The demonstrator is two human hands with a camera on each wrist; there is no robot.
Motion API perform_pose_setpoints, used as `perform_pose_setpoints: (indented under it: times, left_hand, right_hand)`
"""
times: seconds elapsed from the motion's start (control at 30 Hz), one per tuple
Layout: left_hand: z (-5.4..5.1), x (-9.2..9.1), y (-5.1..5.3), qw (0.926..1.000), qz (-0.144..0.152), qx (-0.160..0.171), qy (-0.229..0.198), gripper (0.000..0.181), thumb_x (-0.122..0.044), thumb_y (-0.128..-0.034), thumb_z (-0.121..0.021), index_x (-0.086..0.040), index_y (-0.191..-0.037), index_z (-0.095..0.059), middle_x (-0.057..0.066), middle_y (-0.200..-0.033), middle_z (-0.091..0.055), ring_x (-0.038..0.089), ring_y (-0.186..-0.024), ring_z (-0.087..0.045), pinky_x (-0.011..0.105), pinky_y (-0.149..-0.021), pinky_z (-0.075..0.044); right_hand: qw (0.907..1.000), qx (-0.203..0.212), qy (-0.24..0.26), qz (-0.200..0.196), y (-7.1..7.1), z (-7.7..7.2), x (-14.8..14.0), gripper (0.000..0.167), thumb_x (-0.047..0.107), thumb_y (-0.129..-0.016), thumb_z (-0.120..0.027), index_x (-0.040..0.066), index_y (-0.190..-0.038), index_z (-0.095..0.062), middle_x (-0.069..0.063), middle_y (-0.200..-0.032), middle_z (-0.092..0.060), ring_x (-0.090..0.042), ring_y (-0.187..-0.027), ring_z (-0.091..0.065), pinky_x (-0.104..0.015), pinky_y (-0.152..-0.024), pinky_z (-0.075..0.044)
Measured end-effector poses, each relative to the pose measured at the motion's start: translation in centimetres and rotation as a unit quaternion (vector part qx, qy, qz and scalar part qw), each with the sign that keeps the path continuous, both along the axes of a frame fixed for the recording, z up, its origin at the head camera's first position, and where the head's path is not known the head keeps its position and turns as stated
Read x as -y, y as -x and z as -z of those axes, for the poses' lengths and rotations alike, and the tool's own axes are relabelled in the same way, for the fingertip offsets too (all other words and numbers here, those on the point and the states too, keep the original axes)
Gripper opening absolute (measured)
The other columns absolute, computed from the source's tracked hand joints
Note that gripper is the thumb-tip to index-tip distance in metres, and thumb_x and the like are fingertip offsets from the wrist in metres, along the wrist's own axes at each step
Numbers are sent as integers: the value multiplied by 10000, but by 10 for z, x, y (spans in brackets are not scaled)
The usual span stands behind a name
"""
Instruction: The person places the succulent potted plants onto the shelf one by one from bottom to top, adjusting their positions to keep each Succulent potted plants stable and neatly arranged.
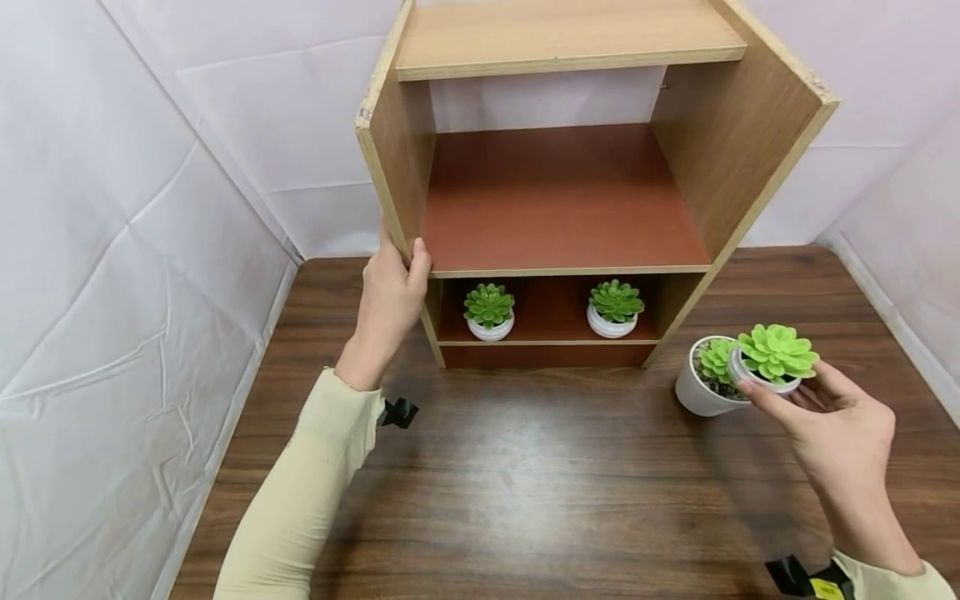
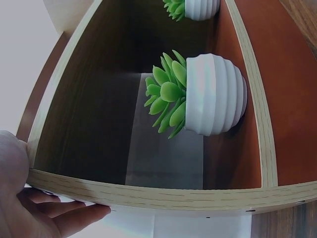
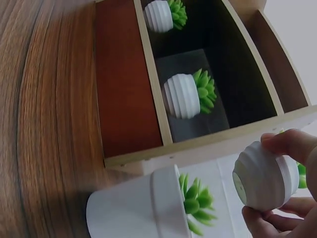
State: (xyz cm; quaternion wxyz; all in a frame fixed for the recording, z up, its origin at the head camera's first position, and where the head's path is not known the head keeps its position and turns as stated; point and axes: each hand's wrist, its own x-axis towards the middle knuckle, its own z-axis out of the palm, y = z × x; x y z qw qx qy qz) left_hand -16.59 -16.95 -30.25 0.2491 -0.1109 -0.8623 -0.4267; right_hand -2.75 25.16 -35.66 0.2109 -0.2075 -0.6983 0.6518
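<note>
Brown wooden shelving [image 1: 567, 196], upper centre, was gripped by the left hand [image 1: 386, 300], probably for steadiness, while the right hand [image 1: 843, 425] pinched a round, white-potted green succulent [image 1: 777, 353].

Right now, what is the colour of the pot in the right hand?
The held pot is white; it shows best in the right wrist view.
</note>
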Motion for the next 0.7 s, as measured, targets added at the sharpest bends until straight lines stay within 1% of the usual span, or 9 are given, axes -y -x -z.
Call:
perform_pose_setpoints:
  times: [0.2, 0.3, 0.43, 0.57, 0.7]
  left_hand:
    - [0, 0, -1, 10000, 21, 10, -23, 433, -201, -1003, -457, 10, -1372, -374, 149, -851, -593, 295, -707, -579, 437, -635, -486]
    - [0, 0, 0, 10000, 23, 28, -6, 409, -194, -1004, -457, 28, -1340, -389, 144, -831, -590, 290, -688, -577, 429, -621, -489]
    - [0, -1, 0, 10000, 9, 1, 12, 372, -189, -1001, -457, 40, -1290, -415, 140, -800, -581, 292, -677, -570, 430, -617, -485]
    - [0, 0, 0, 10000, -4, -5, -8, 384, -193, -1000, -458, 35, -1305, -409, 150, -826, -588, 298, -699, -576, 441, -632, -488]
    - [0, 0, -1, 10000, -5, 5, -25, 398, -187, -999, -460, 26, -1329, -395, 166, -869, -603, 301, -718, -581, 447, -644, -489]
  right_hand:
    - [9995, -210, -4, -248, 3, -2, 10, 638, -111, -636, -874, 31, -1228, -685, 26, -1070, -703, -65, -914, -667, -143, -753, -491]
    - [9988, -345, 84, -344, 4, -4, 15, 624, -138, -631, -863, 6, -1212, -688, 5, -1056, -708, -80, -910, -672, -152, -759, -494]
    - [9991, -282, 24, -305, 7, -5, 21, 626, -132, -615, -875, 8, -1198, -695, 5, -1041, -705, -78, -895, -672, -151, -757, -494]
    - [9995, -177, -45, -271, 9, -8, 27, 629, -109, -603, -892, 22, -1188, -706, 9, -1043, -699, -66, -887, -671, -148, -751, -493]
    - [9986, -279, 59, -442, 9, -10, 32, 626, -117, -603, -889, 11, -1187, -703, -2, -1052, -701, -71, -895, -678, -157, -751, -496]
